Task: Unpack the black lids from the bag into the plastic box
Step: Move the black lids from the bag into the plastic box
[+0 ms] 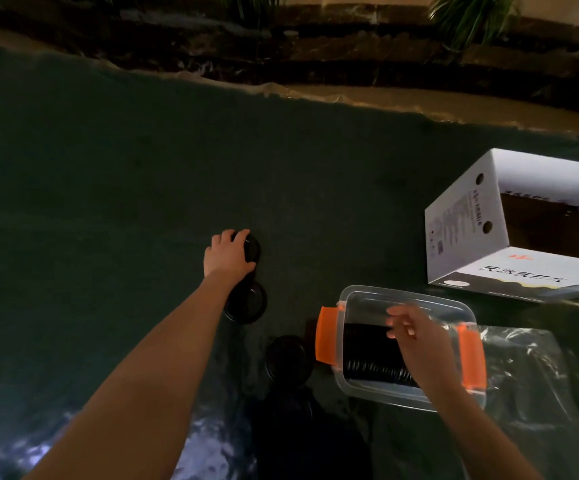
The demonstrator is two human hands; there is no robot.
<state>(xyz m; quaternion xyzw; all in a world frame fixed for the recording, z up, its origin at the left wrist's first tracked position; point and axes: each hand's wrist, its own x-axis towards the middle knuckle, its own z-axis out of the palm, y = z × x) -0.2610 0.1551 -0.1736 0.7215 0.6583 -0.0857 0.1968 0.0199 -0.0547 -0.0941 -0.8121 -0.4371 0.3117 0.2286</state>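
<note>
Left hand (227,254) fingers clamp mid-frame black lid (252,247); right hand (416,336) loose-open over plastic box (350,382); slick lid could slip.

A dim indoor space is shown, seemingly a lobby or lounge with a planted border; the exact kind of place cannot be told. The work is done low down on a dark green cloth (142,168) spread over a tan floor (385,102). Along the far edge a dark stone ledge (350,46) is seen, with green palm-like plants (468,19) rising behind it against a pale wall. An open white printed carton (471,237) is set on the cloth at the right, which suggests informal packing work rather than a fitted workshop.
</note>
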